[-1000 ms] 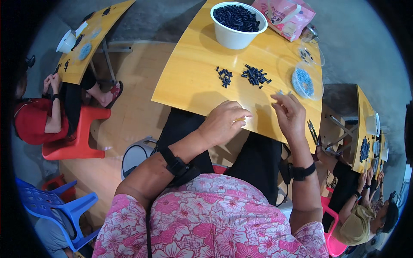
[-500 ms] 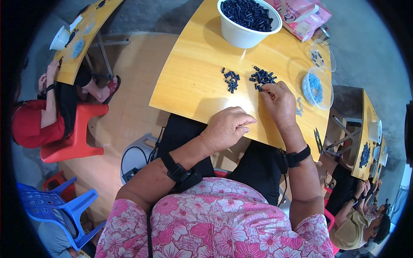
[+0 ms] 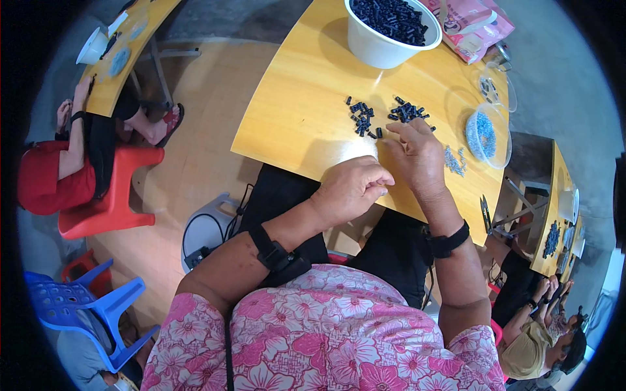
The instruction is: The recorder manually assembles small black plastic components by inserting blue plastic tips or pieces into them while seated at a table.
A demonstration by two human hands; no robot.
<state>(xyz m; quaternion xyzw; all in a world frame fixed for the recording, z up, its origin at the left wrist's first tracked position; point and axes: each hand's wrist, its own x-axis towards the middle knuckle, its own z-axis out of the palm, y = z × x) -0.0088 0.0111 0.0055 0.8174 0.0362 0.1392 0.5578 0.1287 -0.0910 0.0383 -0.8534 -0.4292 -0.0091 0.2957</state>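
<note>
My left hand [image 3: 355, 187] is over the front edge of the wooden table [image 3: 287, 124], thumb and fingertips pinched together; whatever they hold, if anything, is hidden. My right hand [image 3: 417, 154] is just right of it, above the tabletop, with thumb and index finger apart and nothing visible between them. Beyond the right fingers lies a pile of small black cylindrical parts [image 3: 407, 111]. A smaller pile of the same black parts [image 3: 362, 118] sits to its left, with a loose black part [image 3: 379, 133] close to my right fingertips.
A white bowl [image 3: 385, 53] full of black parts stands at the back, beside a pink bag [image 3: 475, 29]. To the right are a clear tub [image 3: 481, 135] of small bluish pieces, a scatter of those pieces [image 3: 454, 161] and dark-handled snips [image 3: 485, 214]. Other people sit at tables on both sides.
My right hand has drawn back from the right-hand pile and its fingers have parted. A loose black part now lies beside the left pile. My left hand stays pinched near the edge.
</note>
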